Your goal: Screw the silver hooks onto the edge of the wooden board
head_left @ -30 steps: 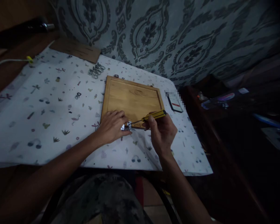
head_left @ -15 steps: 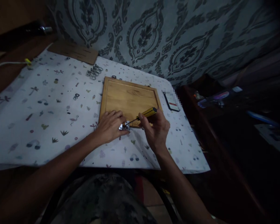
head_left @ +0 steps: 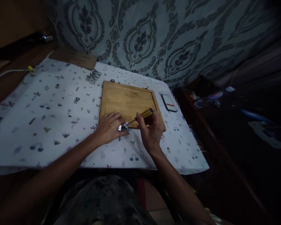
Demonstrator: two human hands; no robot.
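Wooden panel [head_left: 131, 101]: is lying flat, beyond and between the hands, its near edge running under the left fingers; is showing yellow-brown grain, a darker knot and a raised rectangular border.
Metal fitting [head_left: 126, 125]: is sitting at the panel's near edge, right by the left thumb and forefinger, gleaming silver.
Left hand [head_left: 110, 127]: is gripping the fitting against the edge, fingers bending over the wood, thumb lying below.
Right hand [head_left: 152, 131]: is grasping the screwdriver [head_left: 144, 113] by its ridged yellow-and-black handle.
Screwdriver shaft: is slanting down leftward, thin and straight, its tip appearing to meet the fitting.
Tablecloth [head_left: 60, 132]: is spreading smooth and white beneath, carrying small printed flamingos and plants.
Metal parts [head_left: 92, 76]: are clustering beyond the panel's far left corner.
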